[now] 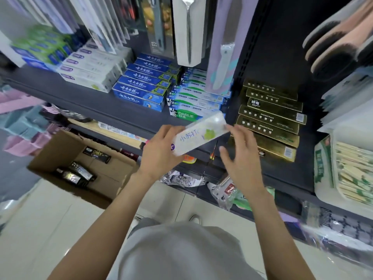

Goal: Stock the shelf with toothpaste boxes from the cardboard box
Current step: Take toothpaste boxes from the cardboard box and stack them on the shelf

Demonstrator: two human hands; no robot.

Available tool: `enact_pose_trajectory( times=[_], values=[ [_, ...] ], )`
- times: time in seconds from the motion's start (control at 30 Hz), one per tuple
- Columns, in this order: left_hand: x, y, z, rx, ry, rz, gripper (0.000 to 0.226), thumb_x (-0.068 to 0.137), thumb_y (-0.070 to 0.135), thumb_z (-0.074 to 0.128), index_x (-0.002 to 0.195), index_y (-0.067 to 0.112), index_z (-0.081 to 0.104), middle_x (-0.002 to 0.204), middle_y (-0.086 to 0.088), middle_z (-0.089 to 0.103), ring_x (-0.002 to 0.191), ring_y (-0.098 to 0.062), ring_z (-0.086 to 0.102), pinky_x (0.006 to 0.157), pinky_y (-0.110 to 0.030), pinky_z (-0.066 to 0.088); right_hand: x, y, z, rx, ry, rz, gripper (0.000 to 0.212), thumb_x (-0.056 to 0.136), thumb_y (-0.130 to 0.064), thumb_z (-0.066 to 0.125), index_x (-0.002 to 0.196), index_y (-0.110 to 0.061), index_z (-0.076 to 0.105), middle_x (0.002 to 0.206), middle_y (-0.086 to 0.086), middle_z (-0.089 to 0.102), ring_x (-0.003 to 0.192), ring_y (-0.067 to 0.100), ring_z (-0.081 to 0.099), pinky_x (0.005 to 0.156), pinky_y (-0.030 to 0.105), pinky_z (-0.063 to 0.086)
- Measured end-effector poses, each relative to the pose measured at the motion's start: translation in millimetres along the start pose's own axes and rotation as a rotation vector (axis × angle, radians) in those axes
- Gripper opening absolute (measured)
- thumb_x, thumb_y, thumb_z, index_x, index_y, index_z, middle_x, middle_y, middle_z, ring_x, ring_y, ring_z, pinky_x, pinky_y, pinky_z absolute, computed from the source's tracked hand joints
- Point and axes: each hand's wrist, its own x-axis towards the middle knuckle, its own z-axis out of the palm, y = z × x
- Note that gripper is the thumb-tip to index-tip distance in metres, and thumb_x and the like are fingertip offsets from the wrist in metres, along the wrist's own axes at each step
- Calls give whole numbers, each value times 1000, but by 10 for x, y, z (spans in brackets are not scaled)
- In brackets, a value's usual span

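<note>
Left hand [159, 152] is gripping a white toothpaste box with a green leaf print [198, 134] at frame centre, tilted, in front of the dark shelf edge [113, 110]; right hand [240, 156] is hovering just beside its upper end, fingers [238, 130] spread and holding nothing. Risk: matching white boxes [90, 71] are sitting upper left, so it may end up among the green-white Darlie boxes [193, 104] right behind it. Brown cardboard box [80, 158] is sitting lower left on the floor.

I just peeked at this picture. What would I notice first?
First, the white toothpaste box in the middle, gripped by the left hand, with the right hand at its far end. Behind it, bright blue boxes fill the shelf, and a cardboard box sits open on the floor, lower left.
</note>
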Motion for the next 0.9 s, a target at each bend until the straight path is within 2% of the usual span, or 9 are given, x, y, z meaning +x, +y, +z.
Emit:
enact_pose_trajectory(
  times=[0.17, 0.3, 0.37, 0.43, 0.53, 0.63, 0.7, 0.8, 0.9],
  values=[
    [79, -397, -349, 217, 18, 226, 61, 65, 30, 75, 123, 17, 59, 109, -4, 63, 84, -24, 65, 66, -31, 52, 310, -343, 253, -192, -122, -204, 53, 80, -27, 70, 128, -23, 48, 134, 17, 36, 120, 33, 40, 97, 46, 42],
    [99, -982, -746, 271, -20, 398, 54, 72, 32, 55, 126, 24, 54, 118, 0, 62, 101, -21, 62, 93, -36, 46, 633, -565, 369, 90, -363, -163, 46, 85, -27, 67, 127, -29, 48, 138, 0, 33, 112, 9, 41, 90, 23, 35],
    [90, -1289, -866, 290, -6, 438, 61, 71, 25, 61, 130, 27, 47, 124, 1, 61, 112, -18, 57, 105, -39, 36, 808, -745, 486, 217, -579, -156, 41, 86, -28, 65, 124, -30, 49, 123, -9, 49, 104, 4, 48, 80, 11, 35],
    [98, -1600, -953, 319, 71, 431, 61, 71, 23, 58, 131, 29, 47, 126, 4, 60, 123, -16, 49, 112, -43, 23, 938, -958, 673, 285, -720, -131, 38, 84, -32, 68, 117, -34, 51, 107, -16, 58, 96, 7, 56, 79, 13, 44],
    [137, -2108, -1021, 339, 253, 227, 56, 75, 35, 60, 129, 32, 47, 131, 4, 56, 130, -19, 42, 113, -51, 16, 1165, -1232, 1130, 251, -721, 11, 33, 79, -45, 69, 106, -34, 55, 100, -9, 62, 92, 11, 59, 82, 33, 47],
    [203, -2564, -921, 106, 412, -223, 61, 81, 36, 66, 135, 24, 40, 138, -6, 47, 125, -26, 45, 104, -49, 36, 1392, -1611, 1648, 470, -747, 357, 25, 83, -37, 67, 98, -19, 58, 82, -6, 58, 71, 5, 55, 65, 21, 43],
    [268, -2823, -844, -155, 346, -518, 65, 89, 34, 60, 143, 14, 31, 145, -8, 36, 130, -26, 40, 103, -44, 38, 1552, -1901, 2025, 540, -734, 462, 25, 86, -30, 66, 98, -10, 58, 71, 0, 56, 49, 5, 50, 48, 17, 40],
    [421, -3165, -723, -233, 103, -612, 68, 93, 38, 53, 148, 11, 22, 154, -5, 24, 141, -21, 25, 112, -37, 26, 1844, -2305, 2481, 423, -607, 293, 34, 87, -25, 65, 112, -5, 54, 82, 4, 62, 59, 16, 58, 62, 34, 50],
    [574, -3401, -694, -131, -42, -520, 68, 94, 40, 50, 149, 15, 21, 157, 0, 17, 145, -18, 14, 117, -42, 18, 2152, -2632, 2762, -100, -432, -63, 41, 91, -32, 59, 123, -9, 48, 110, 13, 60, 96, 35, 60, 78, 42, 44]
  ],
)
